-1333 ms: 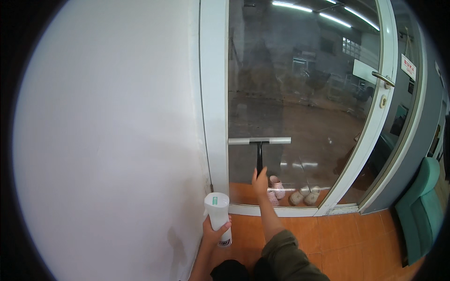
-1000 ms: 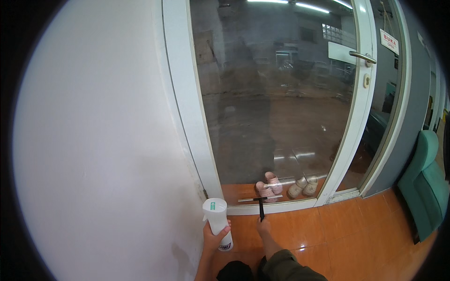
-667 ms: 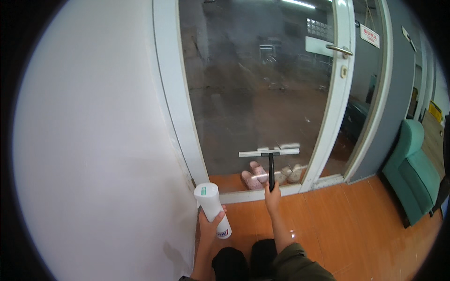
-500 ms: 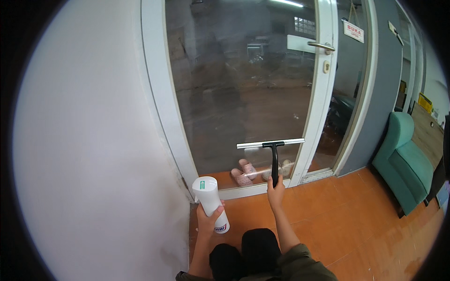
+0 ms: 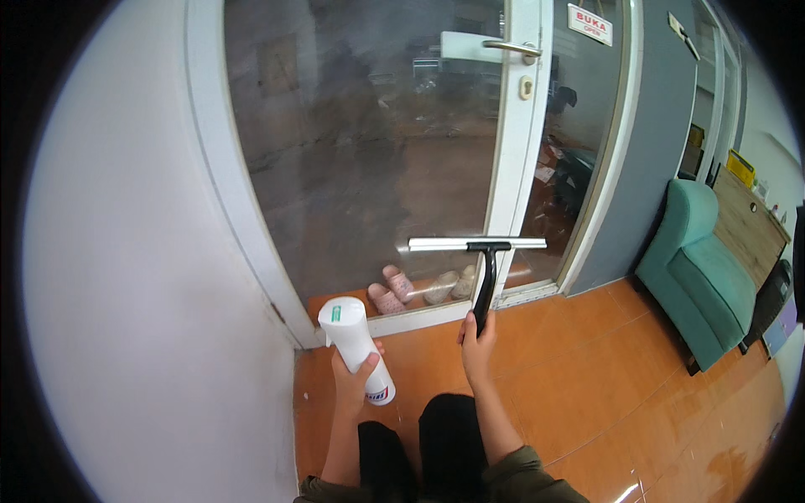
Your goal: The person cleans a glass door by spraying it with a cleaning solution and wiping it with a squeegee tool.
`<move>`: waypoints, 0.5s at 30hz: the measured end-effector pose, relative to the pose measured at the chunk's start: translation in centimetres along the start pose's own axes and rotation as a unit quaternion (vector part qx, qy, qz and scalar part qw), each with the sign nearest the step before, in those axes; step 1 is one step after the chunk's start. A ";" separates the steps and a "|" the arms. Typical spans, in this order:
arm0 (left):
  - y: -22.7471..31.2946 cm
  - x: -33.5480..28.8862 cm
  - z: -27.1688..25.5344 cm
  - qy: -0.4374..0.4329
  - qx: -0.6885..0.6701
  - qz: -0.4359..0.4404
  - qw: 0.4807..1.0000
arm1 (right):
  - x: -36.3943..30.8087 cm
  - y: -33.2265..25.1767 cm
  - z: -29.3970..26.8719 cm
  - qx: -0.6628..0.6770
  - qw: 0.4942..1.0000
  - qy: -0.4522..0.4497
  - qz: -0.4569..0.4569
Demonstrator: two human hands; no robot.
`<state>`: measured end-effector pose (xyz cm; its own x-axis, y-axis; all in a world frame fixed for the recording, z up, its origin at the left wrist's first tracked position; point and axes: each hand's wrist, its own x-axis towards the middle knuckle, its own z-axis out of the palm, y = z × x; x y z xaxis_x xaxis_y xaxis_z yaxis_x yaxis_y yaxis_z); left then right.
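Black-handled, silver-bladed T-shaped squeegee (image 5: 487, 277) points up from the right hand (image 5: 479, 342), which clasps its handle before the white-framed glass door (image 5: 360, 176); the left hand (image 5: 356, 375) grips a white plastic spray bottle (image 5: 353, 333) near the door's lower left corner.

I make out two lines of red lettering, the upper one larger, on a white rectangular sign (image 5: 589, 24) hung at the narrow glass pane (image 5: 584, 109) right of the door (image 5: 521, 117). On the white spray bottle (image 5: 356, 342) in my left grip (image 5: 352, 375), a label (image 5: 377, 395) low down carries dark lettering and some red; the marks on the green sticker (image 5: 337, 313) on top are too small for me to read.
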<state>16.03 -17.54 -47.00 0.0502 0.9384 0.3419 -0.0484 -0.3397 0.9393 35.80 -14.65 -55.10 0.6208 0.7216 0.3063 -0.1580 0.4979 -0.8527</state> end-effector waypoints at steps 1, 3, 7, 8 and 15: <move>-0.2 0.4 0.8 -0.003 0.002 -0.002 1.000 | 0.4 -0.2 -0.6 -0.006 1.000 0.003 -0.003; 0.2 1.7 2.5 0.003 0.005 -0.023 1.000 | 1.4 -1.3 -1.3 0.000 1.000 0.010 0.014; 4.4 5.2 7.9 0.014 -0.010 -0.070 0.997 | 4.3 -5.9 -3.1 -0.042 0.998 0.045 0.025; 6.1 6.2 9.2 0.021 -0.014 -0.084 0.996 | 5.3 -7.7 -3.4 -0.057 0.997 0.051 0.024; 19.9 12.1 16.7 -0.047 -0.025 -0.091 0.994 | 12.0 -24.3 -3.9 -0.068 0.990 0.100 0.067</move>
<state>32.35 -13.98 -23.74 0.1558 0.9732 0.1693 -0.0795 -0.1585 0.9842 50.14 -19.95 -32.39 0.7430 0.6603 0.1090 -0.1526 0.3257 -0.9331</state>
